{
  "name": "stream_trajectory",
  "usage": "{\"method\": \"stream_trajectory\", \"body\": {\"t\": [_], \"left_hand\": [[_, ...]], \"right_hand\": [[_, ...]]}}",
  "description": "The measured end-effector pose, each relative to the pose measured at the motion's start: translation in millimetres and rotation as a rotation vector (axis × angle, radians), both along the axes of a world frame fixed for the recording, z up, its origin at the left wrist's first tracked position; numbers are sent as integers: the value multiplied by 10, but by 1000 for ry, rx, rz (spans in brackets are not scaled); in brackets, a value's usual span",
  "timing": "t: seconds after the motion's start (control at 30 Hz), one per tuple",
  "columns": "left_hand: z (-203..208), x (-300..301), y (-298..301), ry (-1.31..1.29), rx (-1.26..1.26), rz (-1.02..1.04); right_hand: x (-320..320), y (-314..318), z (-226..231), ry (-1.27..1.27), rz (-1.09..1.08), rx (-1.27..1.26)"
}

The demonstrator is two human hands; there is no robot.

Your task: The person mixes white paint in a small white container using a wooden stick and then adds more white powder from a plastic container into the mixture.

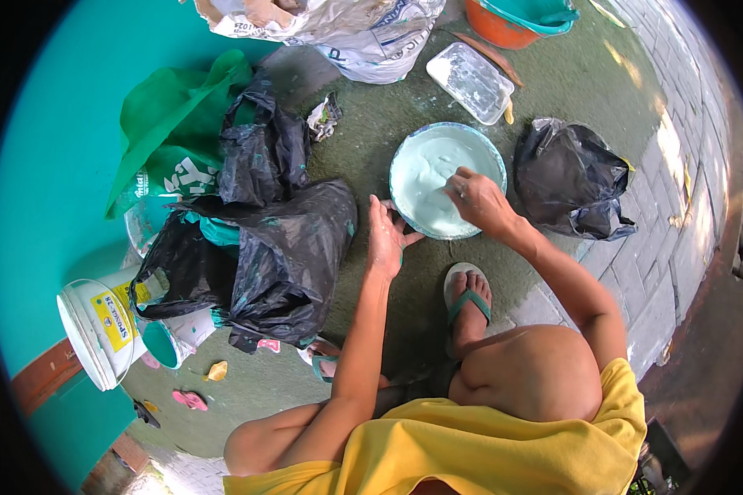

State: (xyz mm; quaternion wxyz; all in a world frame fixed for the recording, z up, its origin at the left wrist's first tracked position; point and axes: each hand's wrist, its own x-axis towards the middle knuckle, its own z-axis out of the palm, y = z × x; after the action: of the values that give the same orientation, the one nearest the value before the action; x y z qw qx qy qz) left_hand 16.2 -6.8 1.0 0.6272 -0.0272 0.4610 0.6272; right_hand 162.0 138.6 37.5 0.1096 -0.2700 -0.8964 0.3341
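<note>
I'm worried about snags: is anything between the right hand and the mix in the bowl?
Nothing visible: the right hand reaches over the bowl, down to the mix. The left hand is outside, at the bowl's left side.

Below the grip of the right hand (477, 200), a pale mint paste (425, 177) looks wet and smooth, with a soft sheen, inside a round pale-blue bowl (447, 126), apparently plastic, its rim rough with smears. Right of the grip, a crumpled black plastic bag (574, 181) shines along its creases; left of it, a larger black plastic bag (297, 239) is wrinkled and glossy. Beyond the grip, a shallow rectangular translucent tray (470, 82) looks like plastic with a chalky film. Far left, a white cylindrical bucket (82, 334) is smooth plastic. Nearer the body, a yellow shirt (487, 445) is matt cloth.
</note>
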Motion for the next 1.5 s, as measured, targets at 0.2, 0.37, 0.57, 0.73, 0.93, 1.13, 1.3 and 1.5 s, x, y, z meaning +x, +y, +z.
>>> {"method": "stream_trajectory", "body": {"t": [0.2,0.37,0.57,0.73,0.93,1.13,1.3,1.5], "left_hand": [[-60,-42,-51,16,-11,7],[-50,0,-19,20,16,-28],[-46,-28,-21,33,-3,-14],[-46,-51,-48,34,-20,-23],[-4,-24,6,54,-35,-24],[-7,-27,19,58,-21,-33],[34,-47,-14,51,-22,-19],[58,-40,46,92,-44,-44]], "right_hand": [[-72,-61,62,75,-45,-27],[-28,123,-78,16,-162,129],[-115,-1,-146,5,189,279],[-94,23,90,-17,333,23],[-108,348,-11,46,69,151],[-196,258,-166,48,222,191],[111,245,51,2,453,132],[69,352,-120,54,-11,232]]}}
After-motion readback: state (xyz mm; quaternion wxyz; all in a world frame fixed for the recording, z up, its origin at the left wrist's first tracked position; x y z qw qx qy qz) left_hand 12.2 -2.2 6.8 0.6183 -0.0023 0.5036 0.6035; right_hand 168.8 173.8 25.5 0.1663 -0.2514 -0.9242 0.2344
